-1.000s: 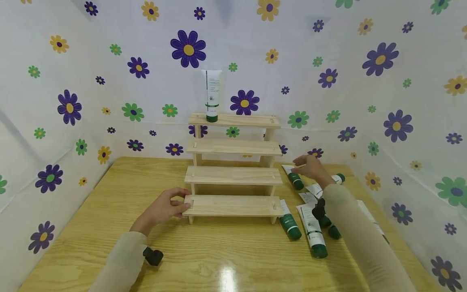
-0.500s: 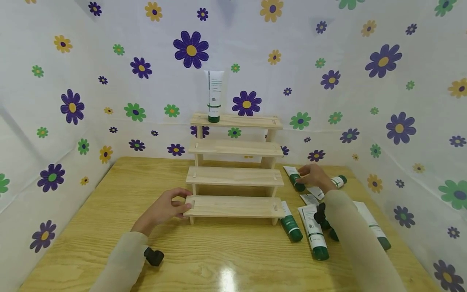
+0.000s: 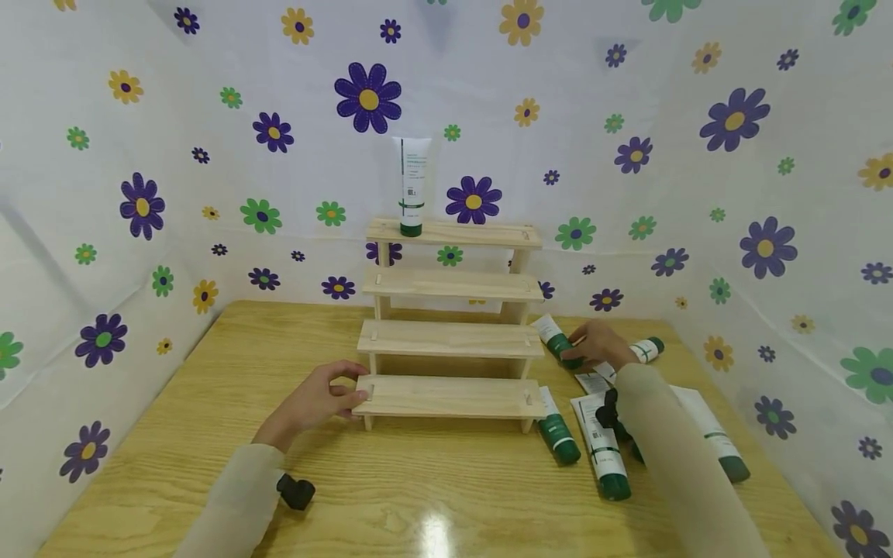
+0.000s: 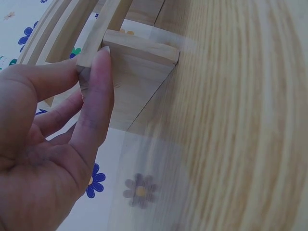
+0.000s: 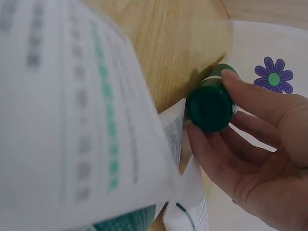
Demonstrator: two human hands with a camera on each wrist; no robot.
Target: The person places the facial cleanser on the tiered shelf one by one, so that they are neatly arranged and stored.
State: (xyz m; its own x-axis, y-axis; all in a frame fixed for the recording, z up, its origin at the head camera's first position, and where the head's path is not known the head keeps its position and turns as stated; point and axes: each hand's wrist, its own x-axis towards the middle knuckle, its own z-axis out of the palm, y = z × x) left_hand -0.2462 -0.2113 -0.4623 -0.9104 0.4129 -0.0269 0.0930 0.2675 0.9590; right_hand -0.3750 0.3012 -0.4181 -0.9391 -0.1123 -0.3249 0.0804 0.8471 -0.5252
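Head view: left hand point(image 3: 324, 397) curled round shelf point(image 3: 449, 339) edge, right hand point(image 3: 598, 343) curled round tube point(image 3: 553, 336), roomy tabletop point(image 3: 244, 364) leftward.

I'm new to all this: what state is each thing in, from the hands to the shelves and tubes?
Left hand: pinching the end of the lowest shelf.
Right hand: gripping a green cap.
Gripped tube: capped; whether lifted is unclear.
Top tube: upright on its cap.
Loose tubes: lying down, some partly hidden.
Wooden stand: upright on the table.
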